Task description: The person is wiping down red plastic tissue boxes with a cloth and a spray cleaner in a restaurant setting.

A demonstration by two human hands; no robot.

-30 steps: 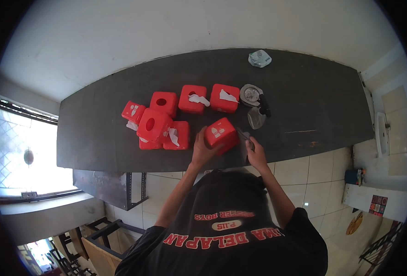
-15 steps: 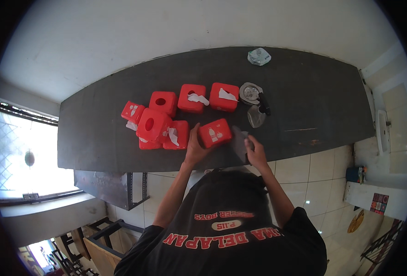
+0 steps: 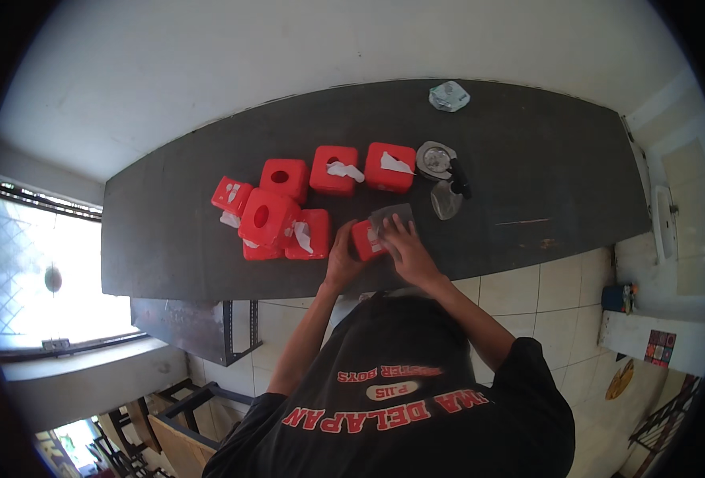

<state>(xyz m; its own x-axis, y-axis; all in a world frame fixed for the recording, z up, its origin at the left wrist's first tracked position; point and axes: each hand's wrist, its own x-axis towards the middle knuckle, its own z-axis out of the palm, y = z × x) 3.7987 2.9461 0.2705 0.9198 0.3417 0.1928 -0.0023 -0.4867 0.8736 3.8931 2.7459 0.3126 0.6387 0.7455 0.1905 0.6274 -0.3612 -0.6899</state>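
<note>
Red box point(image 3: 361, 241) positioned at near side of table point(image 3: 543, 171), gripped at left by left hand point(image 3: 341, 261). Grey cloth point(image 3: 390, 213) pressed against box under right hand point(image 3: 410, 255); grip on cloth cannot be determined.

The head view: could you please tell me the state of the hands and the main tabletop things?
Left hand: holding front red box, partly covered
Right hand: spread over grey sheet
Grey sheet: against front red box
Back-right red box: white tissue sticking out
Topmost stacked box: opening showing, no tissue protruding
Translucent bag: crumpled
Pale packet: crumpled
</note>
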